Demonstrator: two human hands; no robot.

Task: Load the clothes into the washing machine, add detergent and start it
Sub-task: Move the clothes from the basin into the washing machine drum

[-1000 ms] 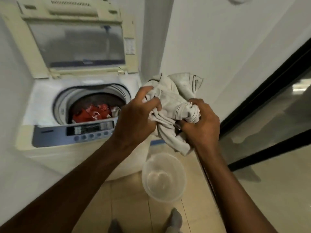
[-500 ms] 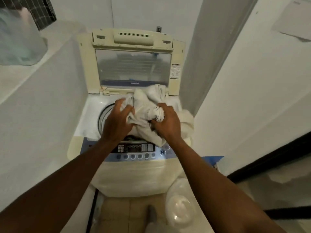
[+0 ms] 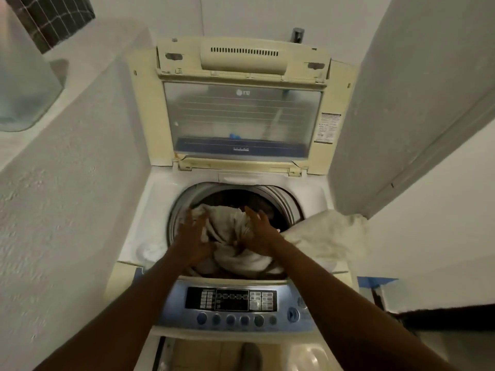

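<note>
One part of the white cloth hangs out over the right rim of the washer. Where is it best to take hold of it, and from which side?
Grip the loose flap that lies over the rim, near its outer edge, coming from the right and above. It lies flat and free there, so it likely lifts into the drum.

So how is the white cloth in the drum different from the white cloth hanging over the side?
The white cloth in the drum is bunched up inside the opening, while the white cloth over the side lies spread across the washing machine's right edge. The left hand and right hand rest open on the drum cloth; nothing touches the side cloth. Both are pale and wrinkled, and may be one piece.
</note>
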